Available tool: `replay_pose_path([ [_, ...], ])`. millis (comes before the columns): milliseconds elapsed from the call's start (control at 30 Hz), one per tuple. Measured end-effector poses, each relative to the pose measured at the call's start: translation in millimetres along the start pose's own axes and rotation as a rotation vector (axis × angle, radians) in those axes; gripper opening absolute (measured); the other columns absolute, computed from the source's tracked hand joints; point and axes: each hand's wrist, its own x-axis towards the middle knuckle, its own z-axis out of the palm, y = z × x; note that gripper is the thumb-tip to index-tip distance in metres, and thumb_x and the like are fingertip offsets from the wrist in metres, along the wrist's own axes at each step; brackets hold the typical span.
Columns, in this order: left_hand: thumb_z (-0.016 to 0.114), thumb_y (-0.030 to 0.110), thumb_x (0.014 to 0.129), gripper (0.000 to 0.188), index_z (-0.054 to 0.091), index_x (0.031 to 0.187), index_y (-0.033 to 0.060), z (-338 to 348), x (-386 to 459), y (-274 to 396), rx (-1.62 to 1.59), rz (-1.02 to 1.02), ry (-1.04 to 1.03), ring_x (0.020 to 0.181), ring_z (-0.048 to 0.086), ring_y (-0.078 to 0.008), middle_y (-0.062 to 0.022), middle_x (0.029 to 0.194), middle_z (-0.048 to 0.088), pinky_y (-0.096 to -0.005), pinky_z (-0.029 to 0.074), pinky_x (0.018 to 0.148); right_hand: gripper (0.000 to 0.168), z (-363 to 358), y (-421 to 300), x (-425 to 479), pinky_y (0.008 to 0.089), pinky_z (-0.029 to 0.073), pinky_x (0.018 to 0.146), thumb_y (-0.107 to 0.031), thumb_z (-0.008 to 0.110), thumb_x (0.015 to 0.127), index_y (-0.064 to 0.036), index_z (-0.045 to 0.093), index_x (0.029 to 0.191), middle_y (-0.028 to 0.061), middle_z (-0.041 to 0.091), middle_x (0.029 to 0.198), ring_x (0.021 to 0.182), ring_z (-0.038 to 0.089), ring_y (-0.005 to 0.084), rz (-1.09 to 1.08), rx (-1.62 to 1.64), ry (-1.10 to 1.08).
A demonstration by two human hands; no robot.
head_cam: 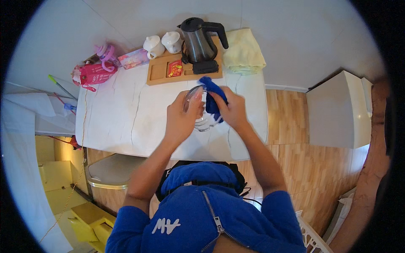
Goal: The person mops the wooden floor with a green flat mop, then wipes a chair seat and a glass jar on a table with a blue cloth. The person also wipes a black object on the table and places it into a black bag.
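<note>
My left hand (181,116) grips a clear glass vessel (203,125) by its side, thumb along the near rim. Its exact kind is hard to tell, since my fingers and the cloth cover much of it. In my right hand (233,109) is a dark blue cloth (212,102), bunched between thumb and fingers and pressed against the vessel's right side. Both hands are raised over a white marble-patterned table (120,117).
At the table's back, a wooden tray (155,80) carries a steel electric kettle (196,44), a red packet (175,68) and a black bundle (205,67). Beside it are two lidded white cups (153,46), a folded yellow towel (243,52), a pink bottle (106,53) and a red bag (95,74).
</note>
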Motion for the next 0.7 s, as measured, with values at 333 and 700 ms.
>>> replay_pose_path([
  [333,0.058,0.016,0.096,0.031,0.050,0.118,-0.0044,16,-33,-25,0.118,0.262,0.221,0.083,0.064,-0.0158,-0.0152,0.094,0.069,-0.0272,0.051,0.074,0.041,45,15,-12,0.0413,0.043,0.052,-0.032,0.039,0.103,0.004,0.057,0.098,0.0208,0.059,0.067,0.056,0.060,0.0317,0.122,0.212,0.332],
  [700,0.054,0.014,0.097,0.031,0.049,0.121,-0.0041,13,-35,-20,0.180,0.352,0.351,0.088,0.064,-0.0159,-0.0155,0.096,0.068,-0.0289,0.051,0.077,0.038,73,-16,-10,0.0330,0.046,0.064,-0.032,0.045,0.101,0.004,0.058,0.101,0.0116,0.063,0.079,0.070,0.057,0.0154,0.370,0.599,0.399],
])
